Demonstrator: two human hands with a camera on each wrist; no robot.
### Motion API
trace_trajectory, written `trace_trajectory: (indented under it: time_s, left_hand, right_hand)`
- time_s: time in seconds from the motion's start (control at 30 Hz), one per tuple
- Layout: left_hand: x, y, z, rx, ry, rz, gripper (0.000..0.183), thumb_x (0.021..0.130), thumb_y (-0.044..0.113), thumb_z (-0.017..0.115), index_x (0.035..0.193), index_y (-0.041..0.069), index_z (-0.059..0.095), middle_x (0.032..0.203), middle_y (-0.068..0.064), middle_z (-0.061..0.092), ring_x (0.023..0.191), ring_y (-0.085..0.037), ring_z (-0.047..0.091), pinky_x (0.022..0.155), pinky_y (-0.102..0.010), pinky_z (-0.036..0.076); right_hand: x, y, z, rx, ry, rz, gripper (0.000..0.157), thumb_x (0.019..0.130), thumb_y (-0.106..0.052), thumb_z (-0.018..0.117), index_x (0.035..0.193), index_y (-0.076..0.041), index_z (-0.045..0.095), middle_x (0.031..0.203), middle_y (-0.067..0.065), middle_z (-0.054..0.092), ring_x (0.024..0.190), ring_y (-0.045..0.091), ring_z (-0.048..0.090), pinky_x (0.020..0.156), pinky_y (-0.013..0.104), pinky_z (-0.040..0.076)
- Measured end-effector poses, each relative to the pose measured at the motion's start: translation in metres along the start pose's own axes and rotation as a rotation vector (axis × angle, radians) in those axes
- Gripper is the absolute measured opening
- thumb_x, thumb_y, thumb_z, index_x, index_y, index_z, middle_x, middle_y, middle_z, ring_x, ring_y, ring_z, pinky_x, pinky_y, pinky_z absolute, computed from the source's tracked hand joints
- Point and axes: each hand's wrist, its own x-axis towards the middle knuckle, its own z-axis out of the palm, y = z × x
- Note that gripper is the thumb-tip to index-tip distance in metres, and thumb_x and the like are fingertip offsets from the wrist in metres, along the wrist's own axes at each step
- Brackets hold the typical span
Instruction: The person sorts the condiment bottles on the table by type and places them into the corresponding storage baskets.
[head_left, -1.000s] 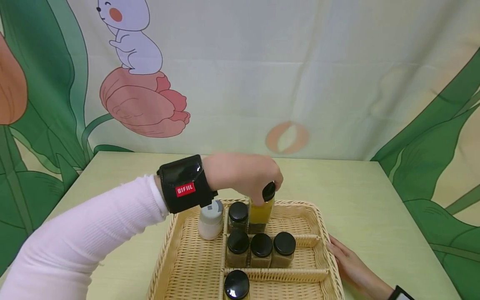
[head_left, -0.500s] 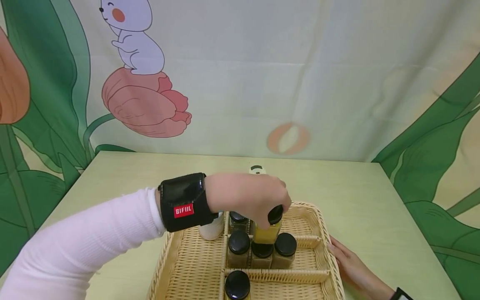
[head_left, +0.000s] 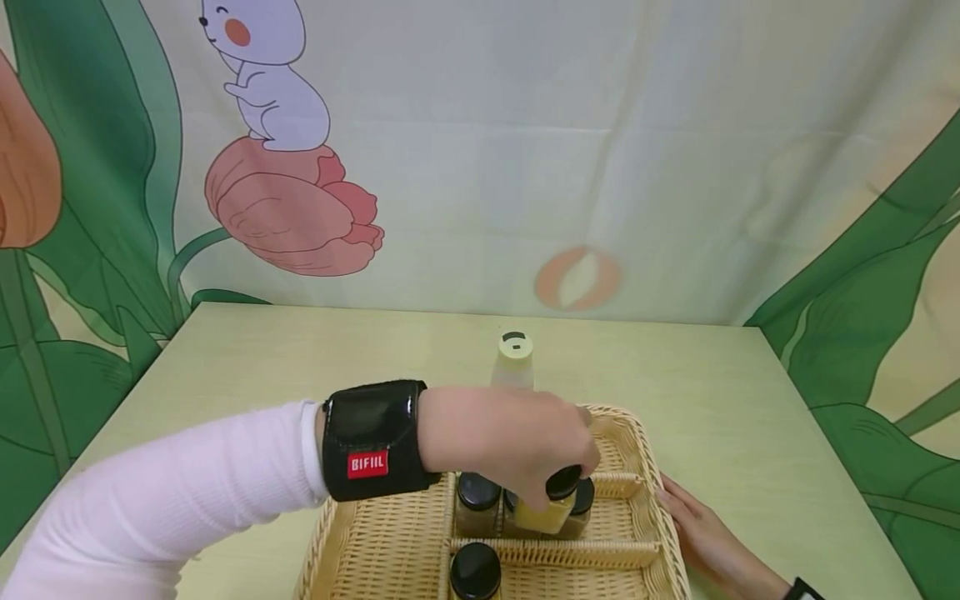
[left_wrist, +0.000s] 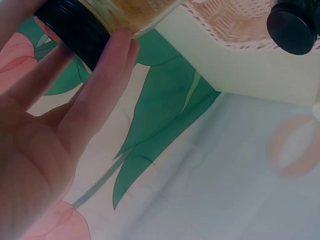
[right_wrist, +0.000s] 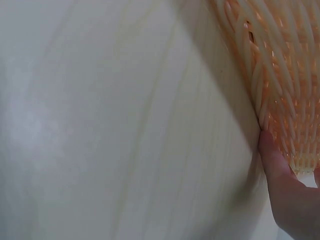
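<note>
My left hand (head_left: pixel 506 433) pinches the black lid of a small spice jar (head_left: pixel 542 514) with yellow contents, from above. The jar hangs tilted over the middle compartment of a wicker basket (head_left: pixel 663 521), in front of other black-lidded jars (head_left: pixel 477 508). The left wrist view shows the fingers and thumb around the lid (left_wrist: pixel 75 30). My right hand (head_left: pixel 708 537) rests against the basket's outer right side, fingers extended; in the right wrist view a finger (right_wrist: pixel 272 155) touches the woven wall. The left hand and forearm hide the basket's back part.
A black-lidded jar (head_left: pixel 476 571) stands in the front compartment. Behind the basket rises a bottle with a pale cap (head_left: pixel 515 346). Woven dividers (head_left: pixel 600 552) split the basket's right side. A printed curtain (head_left: pixel 675 167) hangs behind the table (head_left: pixel 742 400).
My left hand has lifted the yellow jar from the back compartment and carried it toward me and slightly right. The pale-capped bottle behind has come into view. The right hand stays in place.
</note>
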Motion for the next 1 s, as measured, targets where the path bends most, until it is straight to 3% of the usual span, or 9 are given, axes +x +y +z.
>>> trace_trajectory:
  time_s: [0.27,0.5,1.0]
  left_hand:
    - [0.001,0.011,0.004,0.028,-0.011,0.063,0.033,0.073,0.026,0.072,0.103,0.016,0.064,0.090,0.004,0.055,0.077,-0.006,0.047,0.061,-0.015,0.039]
    - [0.003,0.019,0.007,0.067,-0.009,0.103,0.018,0.073,0.029,0.070,0.087,0.019,0.063,0.079,0.006,0.048,0.065,-0.004,0.045,0.052,-0.016,0.037]
    - [0.004,0.030,0.023,0.125,-0.001,0.158,0.026,0.073,0.029,0.071,0.097,0.021,0.064,0.082,0.009,0.052,0.070,-0.003,0.046,0.057,-0.016,0.038]
  right_hand:
    - [-0.001,0.001,-0.001,0.003,-0.029,-0.011,0.072,0.091,-0.046,0.037,0.143,-0.007,0.005,0.140,0.029,0.014,0.121,0.045,0.028,0.090,0.049,0.037]
    - [-0.001,0.001,-0.001,0.004,-0.019,0.000,0.072,0.091,-0.047,0.038,0.143,-0.008,0.007,0.140,0.027,0.016,0.122,0.042,0.030,0.090,0.048,0.038]
    - [0.000,0.001,-0.001,-0.016,-0.016,-0.004,0.074,0.090,-0.048,0.039,0.143,-0.009,0.007,0.140,0.028,0.017,0.120,0.043,0.032,0.089,0.047,0.038]
